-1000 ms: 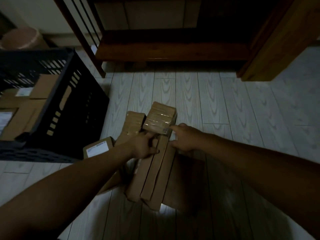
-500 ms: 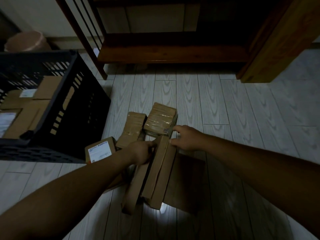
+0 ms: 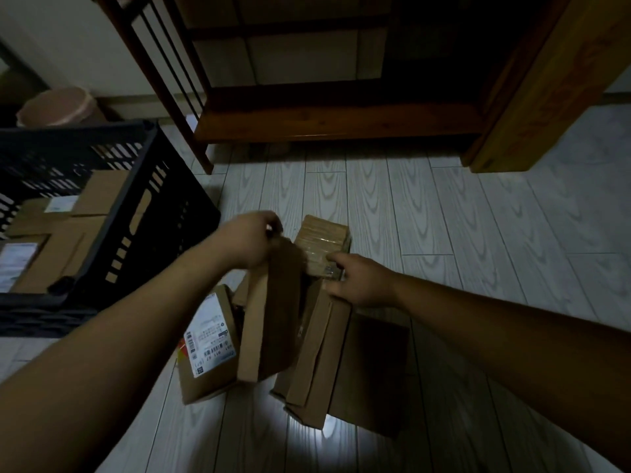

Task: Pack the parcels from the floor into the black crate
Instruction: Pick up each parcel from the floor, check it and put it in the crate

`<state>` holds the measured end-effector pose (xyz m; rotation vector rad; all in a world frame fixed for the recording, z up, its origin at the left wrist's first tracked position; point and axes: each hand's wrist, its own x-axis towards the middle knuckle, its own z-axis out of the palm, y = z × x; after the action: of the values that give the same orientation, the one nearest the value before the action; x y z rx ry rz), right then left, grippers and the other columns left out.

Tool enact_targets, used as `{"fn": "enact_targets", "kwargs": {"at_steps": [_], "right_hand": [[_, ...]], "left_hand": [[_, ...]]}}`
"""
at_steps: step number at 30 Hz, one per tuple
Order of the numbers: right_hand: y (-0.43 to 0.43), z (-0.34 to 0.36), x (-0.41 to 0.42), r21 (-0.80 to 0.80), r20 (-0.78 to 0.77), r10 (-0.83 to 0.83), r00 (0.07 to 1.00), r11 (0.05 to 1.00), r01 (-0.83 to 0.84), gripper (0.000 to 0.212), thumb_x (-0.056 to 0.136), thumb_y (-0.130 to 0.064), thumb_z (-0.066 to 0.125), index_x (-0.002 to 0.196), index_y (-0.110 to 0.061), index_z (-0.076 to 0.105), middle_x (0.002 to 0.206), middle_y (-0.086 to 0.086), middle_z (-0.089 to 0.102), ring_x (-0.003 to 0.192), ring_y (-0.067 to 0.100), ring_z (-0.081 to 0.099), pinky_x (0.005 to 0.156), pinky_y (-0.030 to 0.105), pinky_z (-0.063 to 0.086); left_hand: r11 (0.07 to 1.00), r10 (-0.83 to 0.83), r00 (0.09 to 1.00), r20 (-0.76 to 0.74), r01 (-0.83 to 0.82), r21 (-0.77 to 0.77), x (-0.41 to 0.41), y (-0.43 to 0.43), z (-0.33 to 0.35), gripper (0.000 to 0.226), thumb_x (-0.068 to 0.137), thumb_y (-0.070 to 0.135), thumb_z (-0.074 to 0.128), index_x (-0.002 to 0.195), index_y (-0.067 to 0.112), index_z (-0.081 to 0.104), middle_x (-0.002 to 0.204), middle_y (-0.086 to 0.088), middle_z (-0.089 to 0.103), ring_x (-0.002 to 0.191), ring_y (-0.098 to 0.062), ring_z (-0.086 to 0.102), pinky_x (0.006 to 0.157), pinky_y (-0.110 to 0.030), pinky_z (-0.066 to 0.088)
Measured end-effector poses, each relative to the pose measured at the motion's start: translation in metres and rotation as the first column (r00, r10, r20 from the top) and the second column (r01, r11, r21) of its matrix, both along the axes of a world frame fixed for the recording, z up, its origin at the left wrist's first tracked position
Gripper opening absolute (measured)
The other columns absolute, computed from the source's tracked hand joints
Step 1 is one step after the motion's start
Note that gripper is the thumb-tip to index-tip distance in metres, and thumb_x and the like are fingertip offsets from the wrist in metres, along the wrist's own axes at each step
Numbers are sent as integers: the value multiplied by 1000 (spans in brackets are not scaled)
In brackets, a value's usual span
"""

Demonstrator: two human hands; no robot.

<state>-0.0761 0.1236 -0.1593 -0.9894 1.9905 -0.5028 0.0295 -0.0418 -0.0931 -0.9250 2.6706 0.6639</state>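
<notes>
My L hand (image 3: pixel 249 240) has lifted a flat parcel (image 3: pixel 269 312), gripping its top; R hand (image 3: pixel 358 281) grips a second parcel (image 3: pixel 317 353). Pale plank floor (image 3: pixel 444 233); black crate (image 3: pixel 143 233) near left.

Dim and murky, bright glare patch on the floor (image 3: pixel 307 435) below, wide-angle bending at edges

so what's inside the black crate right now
Several flat brown parcels lie in the black crate, two showing white labels. Anything beneath them is covered, and the crate's slotted side hides part of them.
</notes>
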Motion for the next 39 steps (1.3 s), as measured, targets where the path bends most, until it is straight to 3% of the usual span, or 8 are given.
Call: {"fn": "enact_targets", "kwargs": {"at_steps": [4,13,19,23,27,30,35,39], "right_hand": [[-9,6,0,-86,95,-105,990,990,113,73,89,-48,57,149,-21,25,147,4,41,121,16,49,98,29,40],[-13,12,-15,-130,224,-308,925,931,342,81,87,-52,58,151,-28,15,152,1,32,132,22,41,110,37,35],[-18,23,-33,-234,307,-615,726,691,684,88,88,-40,63,151,-34,3,146,5,31,125,29,44,99,42,44],[-14,40,-46,-314,435,-659,614,529,789,88,90,-25,63,149,-36,-1,135,3,40,107,20,46,86,39,45],[-8,54,-59,-491,337,-686,645,457,742,80,88,-17,65,148,-29,14,140,-1,38,108,11,42,85,30,41],[-6,62,-67,-583,225,-663,714,495,644,73,86,-18,66,147,-29,26,139,-4,39,117,11,44,86,27,42],[2,83,-72,-527,97,-521,848,696,487,95,86,-14,65,151,-40,0,151,-9,24,127,6,33,106,30,33],[12,132,-56,-506,79,-565,822,687,521,88,89,-12,62,151,-35,3,147,-4,26,118,4,35,100,26,37]], "left_hand": [[980,192,956,-223,-175,93,-4,-15,31,24,96,15,47,119,20,50,105,1,50,72,-5,54,55,-19,40],[839,541,690,-481,-410,357,-1,-20,38,22,94,16,48,115,20,46,89,3,51,74,-15,58,52,-25,46],[591,780,480,-402,-355,725,-10,-5,32,39,94,4,44,129,18,38,95,-5,50,84,-23,58,78,-39,56],[538,779,525,-343,-278,796,-14,3,23,61,91,-3,43,142,28,28,96,-6,51,88,-24,58,83,-41,52],[673,631,698,-339,-276,686,-12,3,11,78,88,5,54,146,40,16,104,-3,52,96,-22,57,88,-41,46],[715,554,757,-346,-220,664,-13,6,8,73,91,14,55,145,43,14,107,-1,51,98,-22,57,85,-39,49],[784,508,724,-467,-163,599,-13,7,18,74,94,14,50,147,42,7,129,3,41,114,-24,53,94,-39,48],[687,637,644,-425,-224,691,3,21,59,72,94,10,50,148,37,10,148,1,35,128,-22,46,105,-45,42]]}}
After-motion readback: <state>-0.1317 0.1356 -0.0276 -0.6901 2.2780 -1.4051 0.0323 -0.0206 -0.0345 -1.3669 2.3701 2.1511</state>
